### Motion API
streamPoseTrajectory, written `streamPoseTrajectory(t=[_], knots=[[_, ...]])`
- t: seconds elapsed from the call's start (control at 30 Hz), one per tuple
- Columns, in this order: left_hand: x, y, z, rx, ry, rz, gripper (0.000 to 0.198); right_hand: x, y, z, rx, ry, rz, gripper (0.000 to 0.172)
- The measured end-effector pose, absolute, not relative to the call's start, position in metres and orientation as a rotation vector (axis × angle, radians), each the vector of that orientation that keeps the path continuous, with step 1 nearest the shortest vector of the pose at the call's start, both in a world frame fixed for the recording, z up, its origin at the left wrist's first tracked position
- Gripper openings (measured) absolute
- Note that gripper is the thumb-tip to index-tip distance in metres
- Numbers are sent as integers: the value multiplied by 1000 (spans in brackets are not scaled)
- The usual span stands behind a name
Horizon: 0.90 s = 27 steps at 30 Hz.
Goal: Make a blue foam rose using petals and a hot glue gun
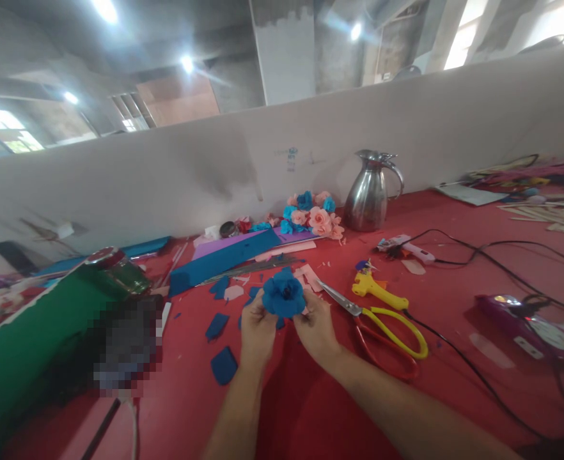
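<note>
A blue paper flower [283,293] with a dark centre is held up between my two hands, its face toward me. My left hand [257,322] pinches its left side, and my right hand [314,322] grips the lower right side; the fingertips are partly hidden behind the petals. Around and below the flower lie cut blue paper petals [224,365] and pink paper scraps. To the right of my right hand rest large scissors [353,309] with one yellow and one red handle, blades spread. Just beyond them is a yellow glue gun [378,291].
Behind the hands lie a blue paper strip [224,260] and a bunch of pink and blue paper flowers [318,220]. A steel jug [369,195] stands by the white partition. Cords cross the right side near a purple power strip [531,329]. A glass jar [119,271] is at left.
</note>
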State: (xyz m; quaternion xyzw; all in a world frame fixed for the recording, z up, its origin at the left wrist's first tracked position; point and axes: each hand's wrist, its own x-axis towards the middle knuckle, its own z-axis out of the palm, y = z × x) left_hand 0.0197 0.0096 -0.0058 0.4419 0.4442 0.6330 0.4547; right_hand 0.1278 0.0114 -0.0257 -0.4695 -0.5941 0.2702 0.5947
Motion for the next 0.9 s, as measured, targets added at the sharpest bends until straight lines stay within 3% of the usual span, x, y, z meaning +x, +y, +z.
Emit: streamPoseTrajectory(t=[0.23,0.5,0.7,0.9], knots=[[20,14,-9,1060,1073,1489,11,125,11,-24,-1134,-1432,642,17],[24,19,-4,626,906,1437,27,122,9,-22,-1164,-1490,790,23],[17,23,-10,390,882,1334,28,125,9,-20,-1194,-1503,818,16],[18,21,-10,577,870,1384,25,129,22,-18,-1035,-1178,1001,19]])
